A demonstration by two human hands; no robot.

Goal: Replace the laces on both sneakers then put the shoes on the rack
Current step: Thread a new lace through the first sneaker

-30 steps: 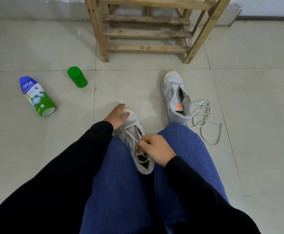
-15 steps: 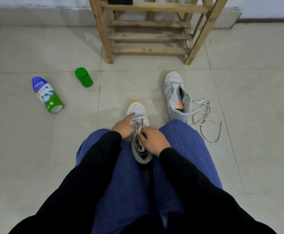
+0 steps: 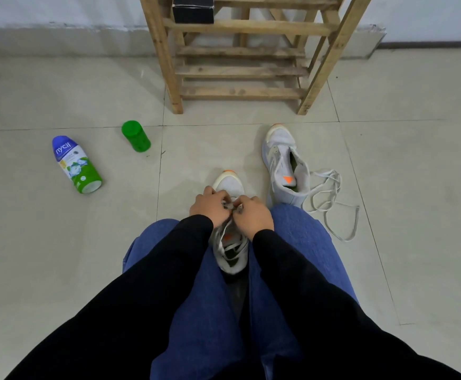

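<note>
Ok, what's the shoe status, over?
Hands: left hand, right hand both pinch lace on near sneaker. Beside it, other sneaker unlaced, loose lace alongside. Nothing blocks rack.

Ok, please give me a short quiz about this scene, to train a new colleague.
1. What do the left hand and the right hand pinch together?
2. What lies beside the far sneaker? A. a loose lace B. a sock C. a brush
3. True or false: the green cap sits on the bottle.
Key: 1. the lace of the near sneaker; 2. A; 3. false, it lies apart from it.
</note>
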